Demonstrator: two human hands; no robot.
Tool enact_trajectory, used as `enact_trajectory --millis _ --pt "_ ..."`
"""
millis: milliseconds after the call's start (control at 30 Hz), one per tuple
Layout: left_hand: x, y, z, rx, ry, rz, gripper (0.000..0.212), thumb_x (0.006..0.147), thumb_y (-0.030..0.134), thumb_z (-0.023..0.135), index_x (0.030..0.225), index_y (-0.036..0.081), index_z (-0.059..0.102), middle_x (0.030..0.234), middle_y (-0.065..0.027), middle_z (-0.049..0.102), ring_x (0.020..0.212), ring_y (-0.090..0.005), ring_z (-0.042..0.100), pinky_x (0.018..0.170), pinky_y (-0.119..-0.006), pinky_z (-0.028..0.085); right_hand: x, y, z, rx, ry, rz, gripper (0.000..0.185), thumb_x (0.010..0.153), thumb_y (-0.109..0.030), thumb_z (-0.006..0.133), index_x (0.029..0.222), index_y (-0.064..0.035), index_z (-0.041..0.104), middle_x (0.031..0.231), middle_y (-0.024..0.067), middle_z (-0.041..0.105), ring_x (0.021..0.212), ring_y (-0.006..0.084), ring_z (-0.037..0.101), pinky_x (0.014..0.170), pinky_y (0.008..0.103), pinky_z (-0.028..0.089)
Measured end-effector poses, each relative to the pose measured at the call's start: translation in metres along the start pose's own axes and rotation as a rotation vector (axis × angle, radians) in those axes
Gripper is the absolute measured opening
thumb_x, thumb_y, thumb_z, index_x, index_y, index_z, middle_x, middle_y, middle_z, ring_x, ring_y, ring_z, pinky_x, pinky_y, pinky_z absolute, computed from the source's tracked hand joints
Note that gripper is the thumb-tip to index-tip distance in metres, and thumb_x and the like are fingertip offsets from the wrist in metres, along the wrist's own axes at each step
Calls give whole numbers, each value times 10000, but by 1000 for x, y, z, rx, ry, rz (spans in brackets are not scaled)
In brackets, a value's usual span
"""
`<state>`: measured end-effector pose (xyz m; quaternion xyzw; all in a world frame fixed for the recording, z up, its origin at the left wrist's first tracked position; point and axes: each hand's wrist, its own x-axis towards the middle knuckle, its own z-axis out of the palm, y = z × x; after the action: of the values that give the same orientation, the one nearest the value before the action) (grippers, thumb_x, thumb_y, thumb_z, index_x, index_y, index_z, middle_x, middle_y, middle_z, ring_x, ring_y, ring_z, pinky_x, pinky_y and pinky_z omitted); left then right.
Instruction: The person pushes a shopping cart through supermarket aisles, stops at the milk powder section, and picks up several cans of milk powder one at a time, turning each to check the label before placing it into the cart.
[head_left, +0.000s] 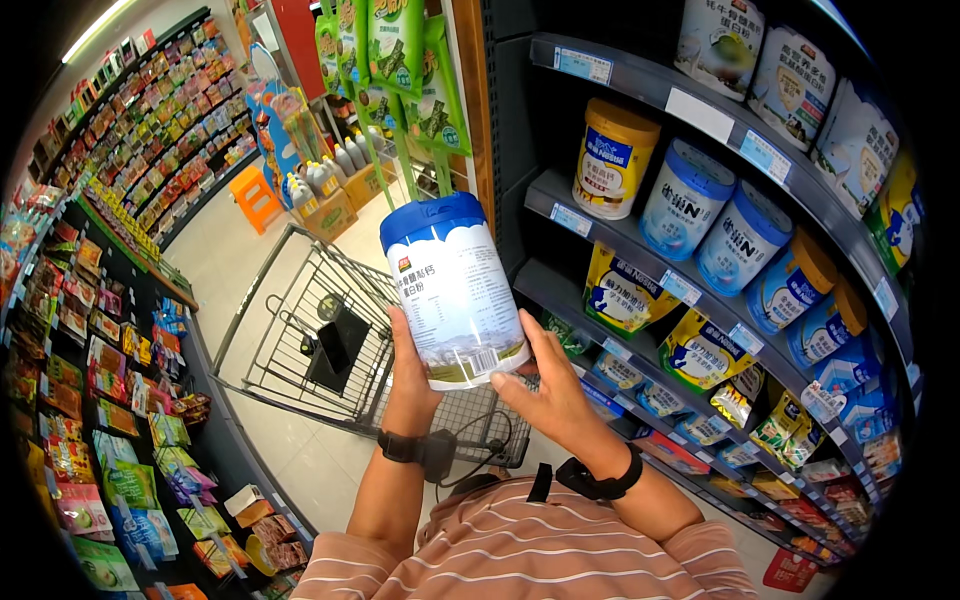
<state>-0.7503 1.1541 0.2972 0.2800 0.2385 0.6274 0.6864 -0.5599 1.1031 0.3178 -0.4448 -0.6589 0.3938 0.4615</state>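
Between my two hands is a large white protein powder canister (459, 292) with a blue lid, tilted so its printed side and barcode face me. My left hand (411, 367) grips its lower left side. On the lower right, my right hand (546, 379) holds the canister with the thumb near the bottom edge and the fingers partly hidden. Both wrists wear black straps. Beyond the canister stands a metal shopping cart (259, 375), with a black flat object (352, 337) and a dark phone-like device (332, 347) in it.
At right, shelves (637, 262) carry Nestlé milk powder cans (688, 199), a gold-lidded can (616, 159) and yellow pouches (626, 292). Green snack bags (435, 90) hang ahead. Packaged-snack shelves (112, 375) line the left. An orange stool (255, 199) and bottles on cartons (330, 214) stand farther off.
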Motion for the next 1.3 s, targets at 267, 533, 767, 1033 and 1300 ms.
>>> enact_trajectory --millis 267,533,767,1033,1300 --pt "3 -1 -3 -6 29 -29 769 1069 656 309 1530 50 413 1484 -151 539 1319 -269 567 1078 -410 488 -1 -5 1 -20 5 12 909 916 -291 749 1557 123 256 1359 263 460 1286 342 521 1065 389 470" --pt "9 -3 -8 -2 22 -34 766 1073 653 290 1535 52 402 1481 -160 540 1322 -275 567 1073 -416 498 0 -1 4 -22 23 1 912 912 -288 759 1548 135 260 1356 272 470 1277 348 522 1082 394 445" --pt "14 -3 -12 0 20 -44 769 1070 659 294 1533 57 410 1478 -162 544 1316 -279 571 1071 -420 499 4 2 7 -108 42 -4 929 888 -310 779 1541 128 284 1331 278 496 1255 370 529 1080 411 426" --pt "20 -16 -6 -29 29 -38 780 1062 673 309 1533 60 417 1486 -160 536 1324 -287 560 1078 -430 487 6 -1 -9 -160 26 -17 954 864 -327 797 1541 113 288 1338 283 499 1257 387 525 1078 432 425" --pt "20 -20 15 31 82 55 756 1077 651 280 1552 72 387 1507 -141 515 1348 -270 530 1103 -423 459 15 4 -35 -79 -53 -45 950 874 -349 789 1545 99 286 1359 278 484 1297 389 501 1083 450 428"
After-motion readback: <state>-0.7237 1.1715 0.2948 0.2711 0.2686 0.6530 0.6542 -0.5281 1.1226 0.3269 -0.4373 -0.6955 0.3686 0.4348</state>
